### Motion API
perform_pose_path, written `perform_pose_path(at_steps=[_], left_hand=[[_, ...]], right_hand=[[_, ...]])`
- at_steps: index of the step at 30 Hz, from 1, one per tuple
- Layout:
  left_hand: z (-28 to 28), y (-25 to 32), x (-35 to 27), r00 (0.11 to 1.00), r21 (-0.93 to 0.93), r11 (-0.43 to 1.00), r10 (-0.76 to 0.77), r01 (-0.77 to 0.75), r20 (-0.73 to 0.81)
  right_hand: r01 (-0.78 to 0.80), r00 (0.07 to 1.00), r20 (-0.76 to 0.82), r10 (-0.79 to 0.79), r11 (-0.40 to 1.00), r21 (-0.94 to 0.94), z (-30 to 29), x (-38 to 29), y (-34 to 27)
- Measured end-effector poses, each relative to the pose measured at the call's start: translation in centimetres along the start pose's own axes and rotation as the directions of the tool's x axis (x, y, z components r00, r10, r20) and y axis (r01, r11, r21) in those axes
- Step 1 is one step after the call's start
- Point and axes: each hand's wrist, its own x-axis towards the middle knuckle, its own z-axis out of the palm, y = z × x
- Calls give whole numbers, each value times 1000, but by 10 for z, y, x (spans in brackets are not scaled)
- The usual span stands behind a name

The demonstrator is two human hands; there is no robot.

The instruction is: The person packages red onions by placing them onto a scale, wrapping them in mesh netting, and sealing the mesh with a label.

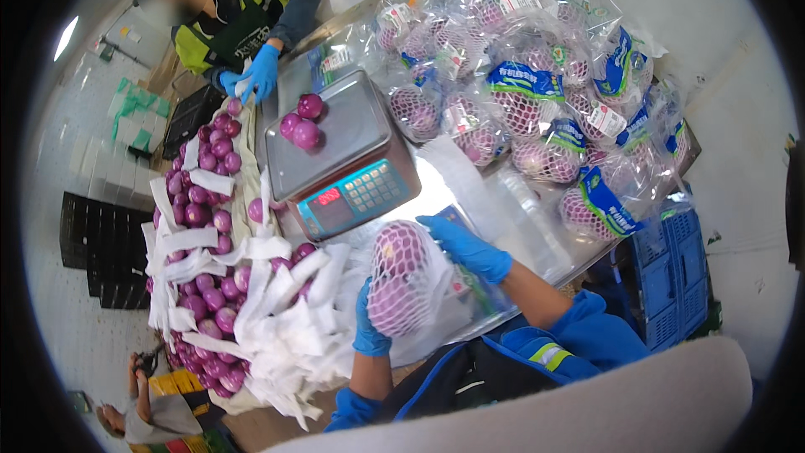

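My blue-gloved left hand (373, 321) grips a white foam net sleeve (397, 277) from its lower left side. Purple-red onions show through the stretched mesh. Beside the sleeve's upper right edge is my right hand (468, 251), also blue-gloved, with its fingers pointing left; the sleeve hides part of it, so its hold is unclear. Printed plastic bags (478, 289) lie under and beside this hand. Just beyond the sleeve stands a digital scale (339, 157), its red display lit, with three loose red onions (306, 135) on the metal pan.
Loose onions (207, 296) and white net sleeves (295, 327) cover the left side. Bagged netted onions (528, 107) pile up at the back right. A co-worker's gloved hands (255, 78) are beyond the scale. A blue crate (670, 277) stands right; another person (154, 409) is lower left.
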Motion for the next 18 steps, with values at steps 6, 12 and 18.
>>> perform_pose_path(at_steps=[6, 12, 18], left_hand=[[134, 33, 15, 971, 452, 876, 69, -169, 230], [135, -17, 128, 910, 439, 876, 330, -197, -250], [36, -26, 130, 655, 584, 738, 631, -338, -417]], right_hand=[[-217, 966, -22, 256, 859, 464, -71, -100, -35], [-19, 984, -120, 131, 752, 659, -139, -172, -72], [50, 988, -145, 43, 810, 584, -164, -188, -76]])
